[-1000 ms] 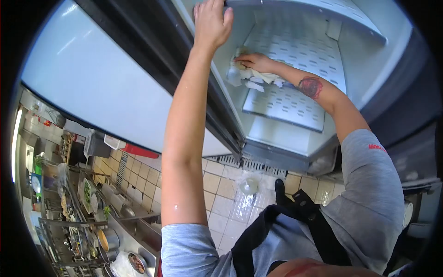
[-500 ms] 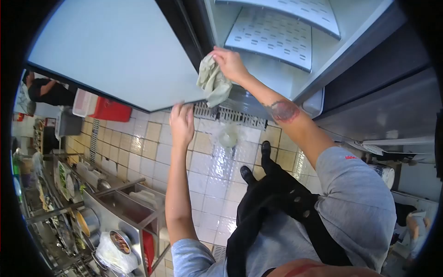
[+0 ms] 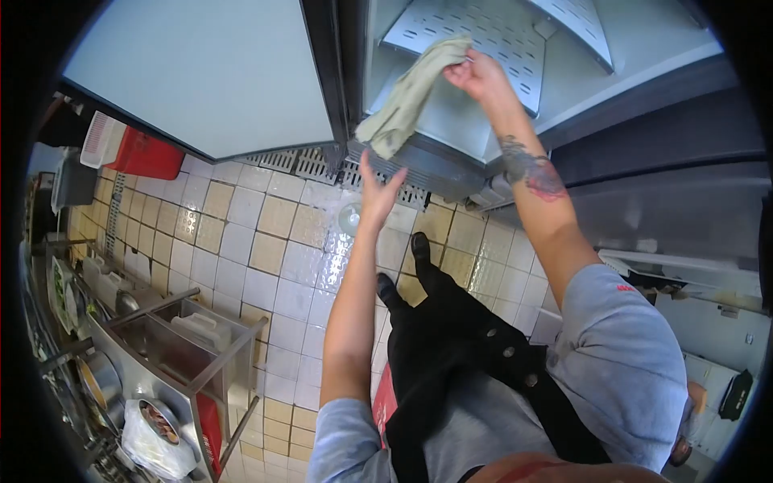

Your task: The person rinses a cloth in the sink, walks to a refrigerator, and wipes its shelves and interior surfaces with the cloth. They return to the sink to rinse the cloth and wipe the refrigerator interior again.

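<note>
A pale, crumpled cloth (image 3: pixel 415 97) hangs stretched out in front of the open fridge cabinet (image 3: pixel 451 133). My right hand (image 3: pixel 481 74) pinches its upper end, close to a perforated metal shelf (image 3: pixel 483 48). Just below the cloth's lower end is my left hand (image 3: pixel 380 189), thumb and fingers apart, holding nothing. Whether its fingertips touch the cloth I cannot tell. To the left, the white inner face of the cabinet door (image 3: pixel 201 72) is swung wide.
Under the cabinet runs a slotted floor drain (image 3: pixel 314 163). The tiled floor (image 3: pixel 294 274) looks wet. A red crate (image 3: pixel 149 153) stands beyond the door. At lower left is a steel sink cart (image 3: pixel 173 338) with a metal bowl (image 3: pixel 159 420) and a plastic bag (image 3: pixel 157 451).
My right hand has moved right and up with the cloth, which is now stretched out. My left hand has left the door's lower edge and come under the cloth, fingers spreading.
</note>
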Demonstrator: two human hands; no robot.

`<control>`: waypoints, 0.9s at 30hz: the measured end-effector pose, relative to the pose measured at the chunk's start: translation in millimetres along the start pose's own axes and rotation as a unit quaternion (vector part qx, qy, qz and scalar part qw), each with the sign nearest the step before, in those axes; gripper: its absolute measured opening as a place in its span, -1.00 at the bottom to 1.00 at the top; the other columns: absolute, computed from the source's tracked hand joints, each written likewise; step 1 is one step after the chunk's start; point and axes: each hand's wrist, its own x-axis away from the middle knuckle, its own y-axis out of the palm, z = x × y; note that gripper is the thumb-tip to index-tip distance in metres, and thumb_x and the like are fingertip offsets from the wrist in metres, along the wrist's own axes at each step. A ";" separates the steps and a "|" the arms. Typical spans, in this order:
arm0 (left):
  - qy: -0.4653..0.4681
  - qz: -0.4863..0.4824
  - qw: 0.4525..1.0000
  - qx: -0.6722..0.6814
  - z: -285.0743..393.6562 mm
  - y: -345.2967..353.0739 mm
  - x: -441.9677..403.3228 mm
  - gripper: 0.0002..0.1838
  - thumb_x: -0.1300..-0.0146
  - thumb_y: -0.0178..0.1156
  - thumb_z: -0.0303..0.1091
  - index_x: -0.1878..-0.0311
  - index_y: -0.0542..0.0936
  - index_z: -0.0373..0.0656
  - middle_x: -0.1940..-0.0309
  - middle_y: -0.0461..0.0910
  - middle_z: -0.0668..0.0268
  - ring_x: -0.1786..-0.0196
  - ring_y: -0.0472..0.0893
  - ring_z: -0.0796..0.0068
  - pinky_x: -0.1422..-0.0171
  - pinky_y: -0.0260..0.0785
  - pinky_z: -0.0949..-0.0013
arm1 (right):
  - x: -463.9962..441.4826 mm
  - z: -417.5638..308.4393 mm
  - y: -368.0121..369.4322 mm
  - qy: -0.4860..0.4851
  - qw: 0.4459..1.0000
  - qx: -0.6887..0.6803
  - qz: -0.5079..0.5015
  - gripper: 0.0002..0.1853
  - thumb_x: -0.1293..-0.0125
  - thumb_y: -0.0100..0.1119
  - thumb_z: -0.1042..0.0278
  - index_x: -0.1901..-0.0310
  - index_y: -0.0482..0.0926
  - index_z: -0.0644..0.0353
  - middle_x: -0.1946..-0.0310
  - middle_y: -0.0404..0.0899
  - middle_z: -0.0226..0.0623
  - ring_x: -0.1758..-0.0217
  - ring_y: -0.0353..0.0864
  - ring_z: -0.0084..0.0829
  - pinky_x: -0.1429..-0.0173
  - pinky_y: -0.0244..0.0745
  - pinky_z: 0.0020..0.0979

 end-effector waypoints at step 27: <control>0.311 0.080 0.797 -0.512 40.7 208.8 -283.0 -0.41 -0.16 0.04 -0.08 -0.22 0.37 -0.18 -0.32 0.22 0.19 -0.42 0.07 0.01 -0.42 -0.23 -0.20 | -329.2 -210.8 -251.6 -0.413 0.075 0.836 0.354 -0.72 -0.14 0.07 0.13 0.29 0.60 0.15 0.37 0.56 -0.21 0.23 0.55 -0.18 0.11 0.39 -0.14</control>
